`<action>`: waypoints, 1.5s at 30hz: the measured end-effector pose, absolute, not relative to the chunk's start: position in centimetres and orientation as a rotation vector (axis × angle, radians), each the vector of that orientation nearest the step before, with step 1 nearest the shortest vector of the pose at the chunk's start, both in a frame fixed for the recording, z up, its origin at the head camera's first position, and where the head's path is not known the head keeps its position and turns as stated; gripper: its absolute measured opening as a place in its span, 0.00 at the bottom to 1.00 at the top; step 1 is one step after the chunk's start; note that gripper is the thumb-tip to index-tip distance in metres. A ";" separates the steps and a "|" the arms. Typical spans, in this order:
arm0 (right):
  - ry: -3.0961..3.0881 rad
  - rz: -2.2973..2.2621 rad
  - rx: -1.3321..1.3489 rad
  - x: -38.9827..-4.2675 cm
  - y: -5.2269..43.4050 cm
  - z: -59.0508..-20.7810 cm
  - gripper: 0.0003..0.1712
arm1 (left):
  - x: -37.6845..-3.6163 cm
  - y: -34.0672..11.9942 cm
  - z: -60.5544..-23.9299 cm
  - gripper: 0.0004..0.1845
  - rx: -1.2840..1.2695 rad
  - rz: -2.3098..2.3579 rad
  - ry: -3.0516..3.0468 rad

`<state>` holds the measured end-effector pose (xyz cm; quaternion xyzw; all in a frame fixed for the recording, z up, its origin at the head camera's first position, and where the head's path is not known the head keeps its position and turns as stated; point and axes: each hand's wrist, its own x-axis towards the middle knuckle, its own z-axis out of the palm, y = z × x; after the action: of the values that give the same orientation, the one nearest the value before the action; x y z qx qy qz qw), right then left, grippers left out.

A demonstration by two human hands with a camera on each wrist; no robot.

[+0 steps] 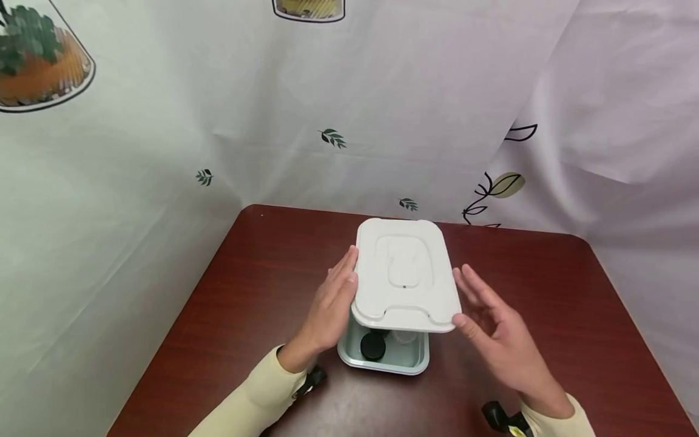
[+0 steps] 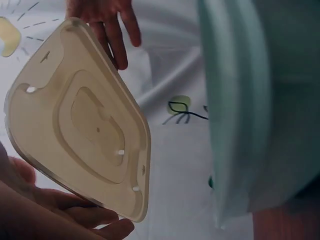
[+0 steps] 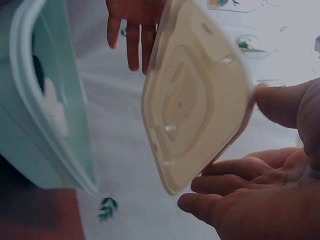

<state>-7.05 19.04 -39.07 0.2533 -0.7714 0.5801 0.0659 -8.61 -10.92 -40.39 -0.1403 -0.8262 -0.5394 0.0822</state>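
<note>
A white plastic lid (image 1: 377, 300) is held up between both hands, tilted above a pale green box (image 1: 404, 367). My left hand (image 1: 327, 312) lies along the lid's left edge with straight fingers. My right hand (image 1: 499, 337) is at the right side, its thumb touching the near right corner and its fingers spread out beside the edge. The lid's ribbed underside shows in both wrist views. Inside the box are a round black object (image 1: 373, 346) and a clear or whitish object (image 1: 405, 336), partly hidden beneath the lid.
The box stands on a dark red-brown table (image 1: 273, 267) with rounded far corners. Behind it and to the sides hangs a white cloth (image 1: 415, 91) printed with leaves and plants. A dark strap mount (image 1: 311, 381) sits at the left wrist.
</note>
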 end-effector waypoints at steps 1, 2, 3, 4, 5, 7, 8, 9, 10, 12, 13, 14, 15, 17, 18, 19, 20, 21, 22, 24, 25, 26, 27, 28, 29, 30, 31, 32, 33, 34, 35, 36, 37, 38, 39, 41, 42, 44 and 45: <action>-2.335 1.773 0.762 -6.9 18.9 -39.4 0.47 | -8.5 -10.9 -40.7 0.29 -0.425 -1.575 -2.500; -2.343 1.793 0.757 -6.7 18.7 -39.8 0.47 | -8.4 -10.9 -41.1 0.30 -0.430 -1.537 -2.536; -2.353 1.809 0.748 -6.5 18.6 -40.1 0.47 | -8.2 -10.8 -41.4 0.31 -0.433 -1.499 -2.575; -2.359 1.827 0.742 -6.4 18.4 -40.5 0.47 | -8.1 -10.7 -41.7 0.32 -0.438 -1.460 -2.612; -2.361 1.846 0.731 -6.2 18.3 -40.8 0.47 | -8.0 -10.7 -42.0 0.33 -0.443 -1.424 -2.642; -2.358 1.880 0.716 -5.9 18.1 -41.6 0.47 | -7.8 -10.7 -42.6 0.35 -0.454 -1.364 -2.692; -2.358 1.895 0.704 -5.7 17.9 -41.9 0.47 | -7.7 -10.8 -42.9 0.35 -0.458 -1.342 -2.710; -2.360 1.907 0.695 -5.5 17.9 -42.3 0.48 | -7.6 -10.8 -43.1 0.36 -0.464 -1.325 -2.721; -2.368 1.917 0.682 -5.3 17.8 -42.6 0.49 | -7.5 -10.9 -43.3 0.36 -0.468 -1.316 -2.736; -2.388 1.930 0.661 -4.9 17.7 -43.2 0.50 | -7.3 -11.1 -43.8 0.37 -0.476 -1.295 -2.749; -2.396 1.937 0.654 -4.8 17.7 -43.4 0.51 | -7.2 -11.2 -44.0 0.37 -0.480 -1.286 -2.755; -2.409 1.942 0.647 -4.6 17.7 -43.6 0.52 | -7.1 -11.4 -44.3 0.38 -0.484 -1.272 -2.763; -2.424 1.939 0.646 -4.5 17.7 -43.7 0.53 | -7.1 -11.5 -44.5 0.38 -0.487 -1.254 -2.770; -2.437 1.935 0.652 -4.2 17.7 -44.0 0.53 | -6.8 -11.7 -45.0 0.39 -0.495 -1.210 -2.782; -2.435 1.939 0.660 -4.0 17.6 -44.2 0.53 | -6.7 -11.8 -45.2 0.39 -0.502 -1.189 -2.789; -2.431 1.942 0.672 -3.9 17.6 -44.3 0.54 | -6.6 -11.8 -45.5 0.40 -0.505 -1.171 -2.792; -2.431 1.941 0.682 -3.7 17.6 -44.5 0.54 | -6.4 -11.9 -45.7 0.40 -0.510 -1.152 -2.793; -2.424 1.943 0.696 -3.6 17.6 -44.7 0.54 | -6.3 -11.9 -45.9 0.40 -0.513 -1.142 -2.794; -2.416 1.946 0.706 -3.4 17.6 -44.8 0.54 | -6.2 -11.9 -46.0 0.40 -0.516 -1.137 -2.795; -2.410 1.950 0.721 -3.1 17.6 -45.1 0.54 | -6.0 -11.9 -46.4 0.41 -0.517 -1.125 -2.799; -2.413 1.940 0.718 -3.0 17.6 -45.2 0.54 | -5.8 -11.8 -46.4 0.41 -0.517 -1.120 -2.805; -2.416 1.930 0.715 -2.8 17.6 -45.3 0.54 | -5.7 -11.8 -46.5 0.41 -0.517 -1.114 -2.813; -2.418 1.923 0.707 -2.7 17.6 -45.3 0.54 | -5.6 -11.8 -46.5 0.41 -0.517 -1.108 -2.820; -2.424 1.913 0.691 -2.6 17.6 -45.4 0.54 | -5.4 -11.8 -46.5 0.41 -0.518 -1.099 -2.829; -2.426 1.908 0.679 -2.4 17.5 -45.4 0.54 | -5.3 -11.9 -46.5 0.41 -0.518 -1.091 -2.838; -2.425 1.902 0.667 -2.3 17.4 -45.4 0.55 | -5.2 -11.9 -46.6 0.42 -0.518 -1.090 -2.837; -2.425 1.894 0.655 -2.2 17.4 -45.4 0.54 | -5.1 -12.0 -46.7 0.42 -0.518 -1.090 -2.835; -2.423 1.881 0.660 -2.0 17.3 -45.5 0.54 | -5.1 -12.0 -46.7 0.42 -0.517 -1.093 -2.829; -2.421 1.868 0.668 -1.9 17.3 -45.5 0.54 | -5.0 -12.0 -46.8 0.42 -0.516 -1.090 -2.826; -2.423 1.851 0.674 -1.8 17.2 -45.5 0.54 | -5.0 -12.0 -46.8 0.42 -0.513 -1.092 -2.823; -2.424 1.828 0.685 -1.7 17.2 -45.5 0.54 | -4.9 -12.1 -46.8 0.42 -0.508 -1.092 -2.819; -2.432 1.799 0.689 -1.6 17.1 -45.5 0.53 | -4.9 -12.1 -46.9 0.42 -0.502 -1.089 -2.818; -2.443 1.759 0.689 -1.6 17.0 -45.6 0.53 | -4.8 -12.2 -46.8 0.42 -0.497 -1.087 -2.823; -2.446 1.726 0.693 -1.6 16.9 -45.6 0.53 | -4.8 -12.2 -46.8 0.42 -0.493 -1.083 -2.828; -2.456 1.698 0.682 -1.5 16.8 -45.7 0.53 | -4.7 -12.3 -46.7 0.42 -0.489 -1.078 -2.836; -2.478 1.610 0.667 -1.5 16.7 -45.8 0.54 | -4.6 -12.3 -46.7 0.42 -0.482 -1.080 -2.839; -2.496 1.553 0.660 -1.5 16.6 -45.9 0.54 | -4.5 -12.3 -46.7 0.42 -0.480 -1.079 -2.843; -2.510 1.453 0.668 -1.5 16.5 -46.1 0.54 | -4.3 -12.3 -46.8 0.43 -0.472 -1.078 -2.849; -2.519 1.402 0.670 -1.5 16.5 -46.2 0.55 | -4.2 -12.3 -46.8 0.43 -0.467 -1.079 -2.853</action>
<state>-1.45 16.45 -46.23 0.2253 -0.8477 0.4716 0.0908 -4.22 -12.33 -46.78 -0.1512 -0.9242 -0.3495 0.0280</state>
